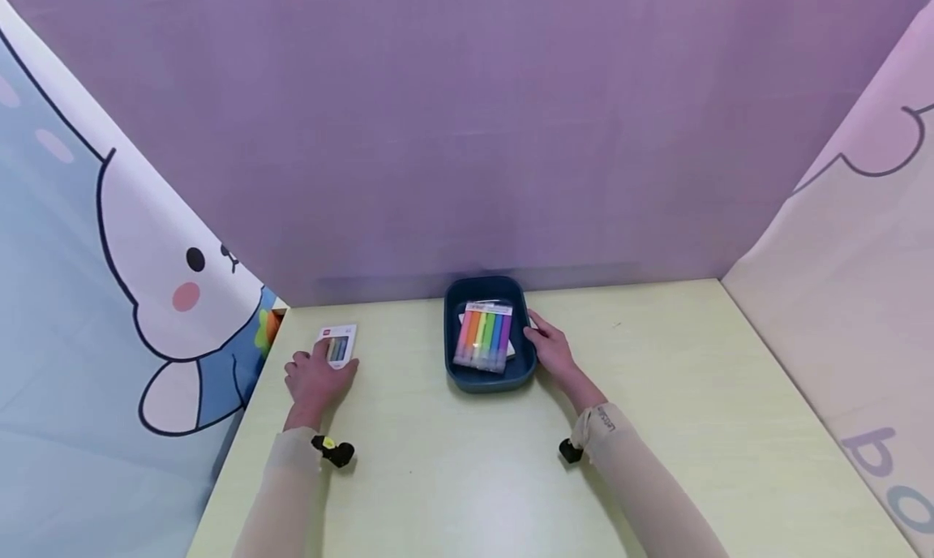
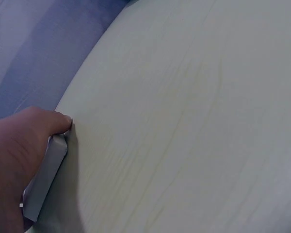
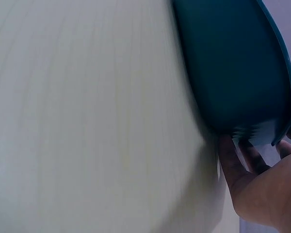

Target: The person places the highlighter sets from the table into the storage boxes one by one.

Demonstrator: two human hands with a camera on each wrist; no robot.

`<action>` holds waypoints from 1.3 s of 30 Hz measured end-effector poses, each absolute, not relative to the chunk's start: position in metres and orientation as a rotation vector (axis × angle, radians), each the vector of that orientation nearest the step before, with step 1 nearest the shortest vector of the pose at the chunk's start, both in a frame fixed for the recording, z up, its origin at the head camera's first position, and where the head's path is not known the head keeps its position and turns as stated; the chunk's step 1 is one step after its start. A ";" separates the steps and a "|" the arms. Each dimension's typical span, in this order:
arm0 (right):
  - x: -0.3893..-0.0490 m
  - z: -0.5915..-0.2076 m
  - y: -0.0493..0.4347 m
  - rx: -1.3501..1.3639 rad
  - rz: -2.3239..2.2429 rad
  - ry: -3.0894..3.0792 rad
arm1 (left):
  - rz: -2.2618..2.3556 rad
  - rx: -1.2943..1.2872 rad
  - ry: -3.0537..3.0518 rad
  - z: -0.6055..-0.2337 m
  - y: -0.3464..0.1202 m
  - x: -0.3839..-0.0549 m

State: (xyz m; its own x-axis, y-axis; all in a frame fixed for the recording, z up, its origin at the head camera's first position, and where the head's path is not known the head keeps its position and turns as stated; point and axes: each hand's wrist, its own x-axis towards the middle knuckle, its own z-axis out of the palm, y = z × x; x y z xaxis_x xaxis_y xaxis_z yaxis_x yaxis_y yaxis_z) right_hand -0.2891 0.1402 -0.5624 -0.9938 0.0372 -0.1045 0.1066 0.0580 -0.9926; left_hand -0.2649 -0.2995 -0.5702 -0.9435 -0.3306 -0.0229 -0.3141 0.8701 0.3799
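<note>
At the left of the table in the head view, my left hand (image 1: 319,379) holds a flat white box (image 1: 338,331), its fingers on the front and its thumb at the right side. Short pale sticks show through the box's front window. In the left wrist view, the thumb (image 2: 53,121) lies over the end of the box (image 2: 43,182). My right hand (image 1: 554,349) grips the right side of a dark blue tray (image 1: 490,386), fingers against its outer wall in the right wrist view. A clear pack of rainbow-coloured markers (image 1: 485,336) lies inside, over a mostly hidden white item.
The pale wood table (image 1: 438,477) backs onto a purple cloth wall (image 1: 467,136). Printed cloth panels stand at the left (image 1: 175,315) and right (image 1: 854,298). The tray's far end is close to the back wall.
</note>
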 end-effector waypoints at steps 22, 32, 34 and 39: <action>-0.288 -0.556 0.140 0.151 -2.089 2.262 | -0.805 0.612 -2.971 -0.555 -0.287 -0.258; -0.286 -0.554 0.141 0.160 -2.076 2.287 | -0.766 0.534 -2.860 -0.544 -0.266 -0.249; -0.285 -0.554 0.141 0.164 -2.088 2.274 | -0.773 0.517 -2.852 -0.541 -0.261 -0.247; -0.284 -0.553 0.140 0.158 -2.118 2.248 | -0.760 0.466 -2.818 -0.531 -0.249 -0.246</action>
State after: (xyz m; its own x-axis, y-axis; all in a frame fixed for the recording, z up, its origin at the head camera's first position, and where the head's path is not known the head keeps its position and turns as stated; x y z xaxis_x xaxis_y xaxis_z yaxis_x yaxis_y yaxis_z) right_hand -0.2836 0.1397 -0.5534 -0.9935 0.0406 -0.1061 0.1083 0.0574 -0.9925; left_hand -0.2460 -0.2494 -0.5309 -0.9335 -0.3454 0.0962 -0.2502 0.8198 0.5151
